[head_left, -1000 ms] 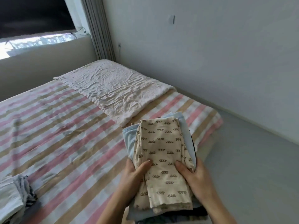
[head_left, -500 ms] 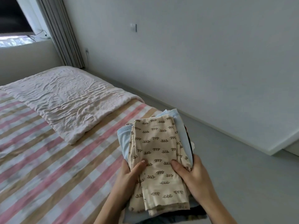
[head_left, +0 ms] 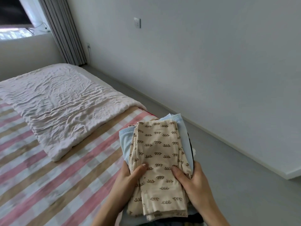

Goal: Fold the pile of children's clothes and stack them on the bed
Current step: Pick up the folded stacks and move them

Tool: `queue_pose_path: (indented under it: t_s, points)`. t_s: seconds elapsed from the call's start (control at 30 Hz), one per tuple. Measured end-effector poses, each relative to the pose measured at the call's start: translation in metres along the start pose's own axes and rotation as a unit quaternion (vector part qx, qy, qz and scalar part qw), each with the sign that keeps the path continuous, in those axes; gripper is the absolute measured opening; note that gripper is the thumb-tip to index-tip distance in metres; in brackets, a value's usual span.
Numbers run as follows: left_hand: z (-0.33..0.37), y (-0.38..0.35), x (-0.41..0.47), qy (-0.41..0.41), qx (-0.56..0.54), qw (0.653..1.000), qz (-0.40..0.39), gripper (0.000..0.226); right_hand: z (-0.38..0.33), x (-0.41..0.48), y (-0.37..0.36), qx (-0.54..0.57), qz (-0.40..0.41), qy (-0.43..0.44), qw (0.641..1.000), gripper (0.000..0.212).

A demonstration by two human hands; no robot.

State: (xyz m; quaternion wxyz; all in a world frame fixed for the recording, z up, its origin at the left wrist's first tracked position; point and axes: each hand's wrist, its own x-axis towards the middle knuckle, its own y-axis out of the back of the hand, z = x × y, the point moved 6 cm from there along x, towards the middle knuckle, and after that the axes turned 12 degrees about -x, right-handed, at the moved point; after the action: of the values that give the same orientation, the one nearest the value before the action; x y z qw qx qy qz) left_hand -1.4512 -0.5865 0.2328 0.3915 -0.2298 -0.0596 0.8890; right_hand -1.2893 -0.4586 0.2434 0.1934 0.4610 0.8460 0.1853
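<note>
The left hand (head_left: 128,181) and the right hand (head_left: 193,185) clasp a stack of folded clothes (head_left: 162,162) from either side. Each thumb presses down on the top piece and the fingers curl under, out of sight. That top piece is a cream garment with a brown squiggle print (head_left: 159,150), folded long and narrow. A light blue garment (head_left: 126,141) shows beneath it, and a dark garment (head_left: 190,144) peeks out along the right edge.

The stack seems to be held up in the hands at the near right edge of the bed, partly over the striped sheet (head_left: 48,176) and partly over the grey floor (head_left: 236,168). Farther up the bed lies a crinkled pale pink quilt (head_left: 57,103). Beyond it are a grey curtain (head_left: 65,30) and a wall socket (head_left: 137,22).

I'd say the folding of these pieces is finished and the step in hand is placing the stack. The next move needs the bundle kept level and lowered onto a bare part of the sheet, with the thumbs lifting only once it sits flat, or the narrow top piece may slide off.

Compared with a second ago, the grip and the stack look unchanged. The view has swung right, so more wall and floor show, the socket has come in, and the small heap at the bed's near left corner is no longer visible.
</note>
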Motion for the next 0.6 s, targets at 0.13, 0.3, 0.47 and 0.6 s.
queue_pose_path:
  t_s: [0.13, 0.3, 0.47, 0.6]
  points:
    - [0.015, -0.003, 0.053, -0.006, 0.007, 1.0, 0.024, 0.075, -0.013, 0.061, -0.005, 0.001, -0.02, 0.003, 1.0, 0.059]
    - [0.03, 0.001, 0.108, 0.001, 0.011, 0.998, 0.062, 0.087, -0.027, 0.129, -0.019, 0.002, -0.062, 0.019, 0.998, 0.06]
    - [0.034, 0.005, 0.154, -0.004, 0.001, 0.991, 0.134, 0.07, -0.03, 0.203, -0.039, 0.001, -0.12, 0.039, 0.992, 0.056]
    - [0.035, 0.0, 0.191, -0.017, -0.013, 0.979, 0.2, 0.065, -0.029, 0.267, -0.055, -0.005, -0.18, 0.06, 0.982, 0.058]
